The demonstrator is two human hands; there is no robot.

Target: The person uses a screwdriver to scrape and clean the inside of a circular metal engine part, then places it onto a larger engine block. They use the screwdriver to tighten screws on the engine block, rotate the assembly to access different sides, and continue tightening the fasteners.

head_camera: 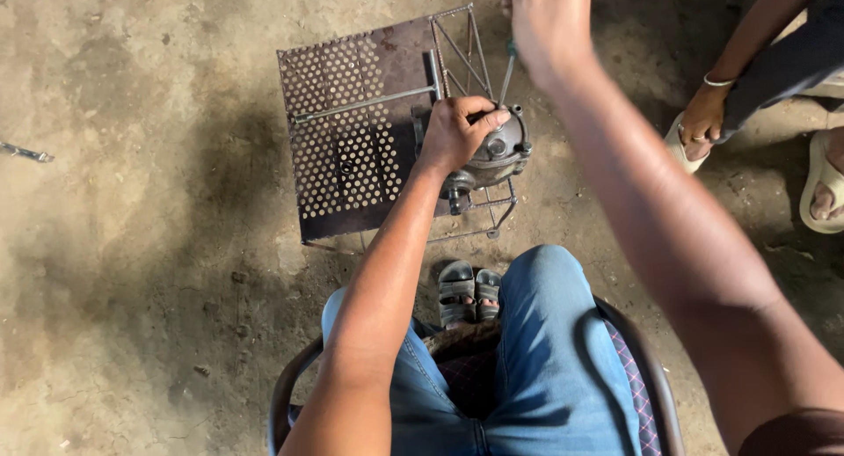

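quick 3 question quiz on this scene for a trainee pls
1. True or false: the left hand rests on the round grey metal part.
2. The right hand holds the handle of: A) a thin tool B) a hammer C) a brush
3. What does the metal part sit on?

Key
1. True.
2. A; its shaft points down at the part.
3. A perforated metal stand on the dirt floor, in front of the seated person's knees.

Rusty brown perforated stand (352, 139), blue jeans (527, 368)
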